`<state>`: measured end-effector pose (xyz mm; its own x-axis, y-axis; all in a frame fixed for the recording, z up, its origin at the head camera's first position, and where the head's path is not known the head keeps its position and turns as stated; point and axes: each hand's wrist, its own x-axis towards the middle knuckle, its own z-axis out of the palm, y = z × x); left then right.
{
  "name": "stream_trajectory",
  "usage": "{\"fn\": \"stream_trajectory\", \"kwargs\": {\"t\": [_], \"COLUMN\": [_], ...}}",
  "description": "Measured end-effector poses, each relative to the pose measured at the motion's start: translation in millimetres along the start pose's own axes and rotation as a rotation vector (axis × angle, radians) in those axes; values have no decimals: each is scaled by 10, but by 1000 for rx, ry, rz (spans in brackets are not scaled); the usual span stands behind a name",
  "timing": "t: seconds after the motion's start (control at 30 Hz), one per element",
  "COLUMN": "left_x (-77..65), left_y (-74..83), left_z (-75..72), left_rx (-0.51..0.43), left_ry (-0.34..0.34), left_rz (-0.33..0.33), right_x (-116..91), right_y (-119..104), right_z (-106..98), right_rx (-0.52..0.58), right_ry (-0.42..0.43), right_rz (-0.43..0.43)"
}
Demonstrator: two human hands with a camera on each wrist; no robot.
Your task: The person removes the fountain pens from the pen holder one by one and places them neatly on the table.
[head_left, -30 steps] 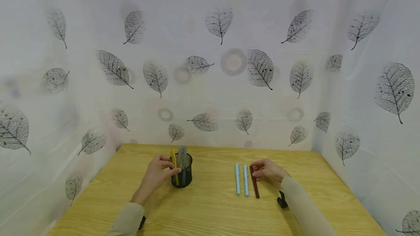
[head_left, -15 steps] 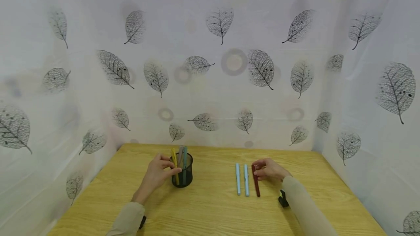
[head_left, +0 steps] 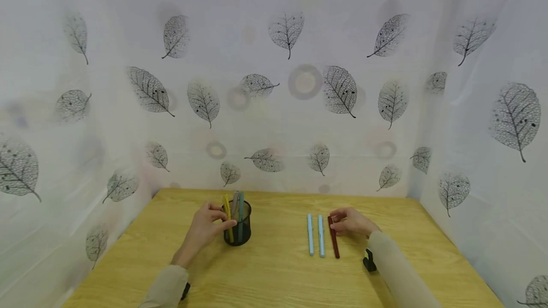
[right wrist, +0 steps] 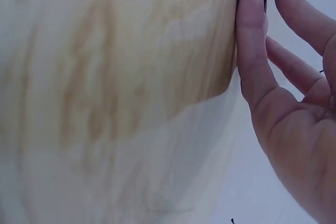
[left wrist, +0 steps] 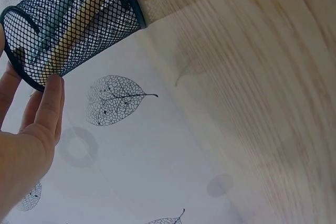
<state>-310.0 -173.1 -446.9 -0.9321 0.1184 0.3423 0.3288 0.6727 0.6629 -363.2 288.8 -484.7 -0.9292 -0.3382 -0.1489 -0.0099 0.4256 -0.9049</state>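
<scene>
On the left of the table a black mesh pen holder (head_left: 243, 232) stands upright with a yellow pen (head_left: 227, 203), a grey pen and a teal pen (head_left: 241, 203) in it. My left hand (head_left: 205, 225) grips the holder near its rim; in the left wrist view the fingers (left wrist: 50, 103) lie against the mesh. To the right, a dark red pen (head_left: 334, 244) lies on the table, and my right hand (head_left: 352, 222) pinches its far end. The right wrist view shows the thumb (right wrist: 252, 24) against this pen, most of which is out of frame.
Two light blue pens (head_left: 310, 236) lie side by side just left of the dark red one. The wooden table (head_left: 274, 270) is enclosed by a white leaf-print curtain (head_left: 265, 122) at the back and sides. A small black device (head_left: 369, 260) is under the right sleeve.
The dark red pen's far end has shifted slightly right, together with the right hand, since one second ago. The left hand and the pen holder look unmoved.
</scene>
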Motion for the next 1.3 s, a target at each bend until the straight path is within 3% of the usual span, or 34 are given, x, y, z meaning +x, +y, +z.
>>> {"fn": "stream_trajectory", "kwargs": {"t": [0.23,0.47,0.97,1.3], "left_x": [-4,-5,-15,-6], "left_y": [-22,-14,14,4], "left_z": [11,14,11,11], "left_rx": [-1,3,-43,-13], "left_ry": [5,9,-3,12], "left_rz": [2,14,-26,15], "right_x": [-22,-28,-9,68], "right_y": [13,39,-178,-260], "right_z": [-60,-67,54,138], "right_rx": [-19,-90,-61,12], "right_ry": [-16,47,164,126], "right_rz": [-36,-71,-99,-150]}}
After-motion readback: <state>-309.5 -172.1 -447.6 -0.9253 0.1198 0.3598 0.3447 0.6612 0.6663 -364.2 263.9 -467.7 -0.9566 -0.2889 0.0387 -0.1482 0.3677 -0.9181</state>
